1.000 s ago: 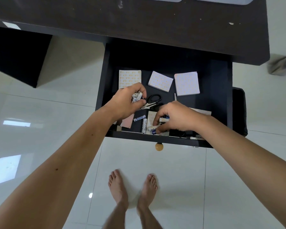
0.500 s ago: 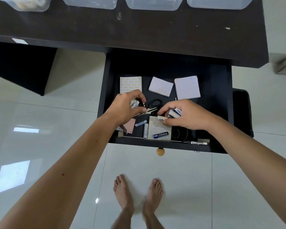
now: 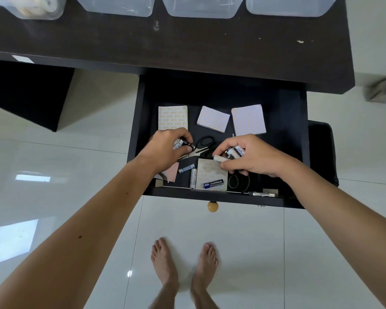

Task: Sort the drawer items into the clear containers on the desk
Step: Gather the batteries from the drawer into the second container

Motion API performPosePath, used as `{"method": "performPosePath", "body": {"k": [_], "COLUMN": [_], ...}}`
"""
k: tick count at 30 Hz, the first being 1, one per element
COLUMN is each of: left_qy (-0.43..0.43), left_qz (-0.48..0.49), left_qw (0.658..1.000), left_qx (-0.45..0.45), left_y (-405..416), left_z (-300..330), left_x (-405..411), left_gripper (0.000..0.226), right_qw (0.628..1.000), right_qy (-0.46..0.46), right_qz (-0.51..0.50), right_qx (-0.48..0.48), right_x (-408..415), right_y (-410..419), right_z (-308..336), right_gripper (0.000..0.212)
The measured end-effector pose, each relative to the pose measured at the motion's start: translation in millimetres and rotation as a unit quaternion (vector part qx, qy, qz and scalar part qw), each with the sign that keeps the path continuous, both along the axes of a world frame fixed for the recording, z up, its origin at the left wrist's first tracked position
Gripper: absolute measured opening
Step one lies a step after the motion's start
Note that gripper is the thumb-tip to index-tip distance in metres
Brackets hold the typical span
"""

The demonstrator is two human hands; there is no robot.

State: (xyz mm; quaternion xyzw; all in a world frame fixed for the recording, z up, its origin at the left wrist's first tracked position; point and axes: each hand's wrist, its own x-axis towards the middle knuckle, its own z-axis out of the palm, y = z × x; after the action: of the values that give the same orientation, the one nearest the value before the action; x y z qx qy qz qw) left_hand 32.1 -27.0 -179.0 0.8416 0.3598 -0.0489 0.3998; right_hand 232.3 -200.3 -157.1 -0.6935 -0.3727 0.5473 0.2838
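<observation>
The dark drawer (image 3: 294, 121) stands pulled out under the desk. Inside it my left hand (image 3: 165, 150) grips a few small batteries (image 3: 180, 143). My right hand (image 3: 252, 157) holds a bunch of white batteries (image 3: 234, 152) just above a pale note pad (image 3: 210, 172). Three loose batteries lie near the front: one marked in blue and white (image 3: 185, 168), one white (image 3: 193, 177), one dark blue (image 3: 213, 183). Black-handled scissors (image 3: 204, 144) lie between my hands. Four clear containers line the desk's far edge; the leftmost (image 3: 31, 7) holds pale items, the others (image 3: 118, 6) look empty.
Three note pads (image 3: 172, 117) (image 3: 212, 118) (image 3: 248, 119) lie at the drawer's back. A pink card (image 3: 172, 173), a second pair of scissors (image 3: 239, 181) and a small metal piece (image 3: 262, 194) sit near the front. A wooden knob (image 3: 212, 206) sticks out. My bare feet stand on white tile.
My right hand has lifted from the drawer's front with batteries in its grip and shifted back. The view tilted up, bringing the clear containers into sight. My left hand stays put.
</observation>
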Motion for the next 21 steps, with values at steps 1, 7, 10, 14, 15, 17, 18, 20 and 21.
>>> {"method": "performPosePath", "body": {"k": [1, 7, 10, 14, 15, 17, 18, 20, 21], "left_qy": [-0.009, -0.081, -0.075, -0.058, -0.058, -0.054, -0.052, -0.051, -0.054], "left_qz": [0.001, 0.010, -0.001, -0.022, -0.027, -0.037, -0.042, -0.053, -0.059], "left_qw": [1.000, 0.996, 0.996, 0.998, 0.997, 0.996, 0.996, 0.996, 0.995], "left_qx": [-0.003, -0.040, -0.048, -0.032, -0.040, -0.053, -0.053, -0.052, -0.058], "left_y": [-0.2, -3.4, -4.0, -4.3, -4.5, -4.7, -4.5, -3.8, -3.6], "left_z": [0.6, 8.2, 8.7, 8.7, 9.0, 9.8, 9.8, 8.6, 8.2], "left_x": [-0.1, -0.7, -0.7, -0.6, -0.9, -2.5, -3.5, -5.1, -5.6], "left_gripper": [0.012, 0.008, 0.009, 0.011, 0.012, 0.013, 0.014, 0.015, 0.016], "right_qw": [1.000, 1.000, 0.999, 0.991, 0.985, 0.975, 0.971, 0.963, 0.957], "right_qy": [0.011, 0.017, 0.002, -0.072, -0.111, -0.156, -0.167, -0.192, -0.209], "right_qz": [0.002, 0.010, 0.042, 0.109, 0.128, 0.159, 0.169, 0.190, 0.200], "right_qx": [-0.001, -0.004, -0.005, -0.018, -0.012, 0.004, 0.011, 0.017, 0.019], "right_x": [-0.3, -4.9, -6.9, -13.8, -16.7, -22.7, -25.3, -27.1, -26.6], "right_y": [-0.8, -2.8, 0.3, 2.4, 2.7, 4.5, 5.9, 8.5, 9.5], "right_z": [0.4, 0.8, 4.5, 3.5, 2.1, -1.1, -2.9, -8.5, -11.1], "right_gripper": [0.026, 0.030, 0.031, 0.020, 0.021, 0.021, 0.020, 0.023, 0.026]}}
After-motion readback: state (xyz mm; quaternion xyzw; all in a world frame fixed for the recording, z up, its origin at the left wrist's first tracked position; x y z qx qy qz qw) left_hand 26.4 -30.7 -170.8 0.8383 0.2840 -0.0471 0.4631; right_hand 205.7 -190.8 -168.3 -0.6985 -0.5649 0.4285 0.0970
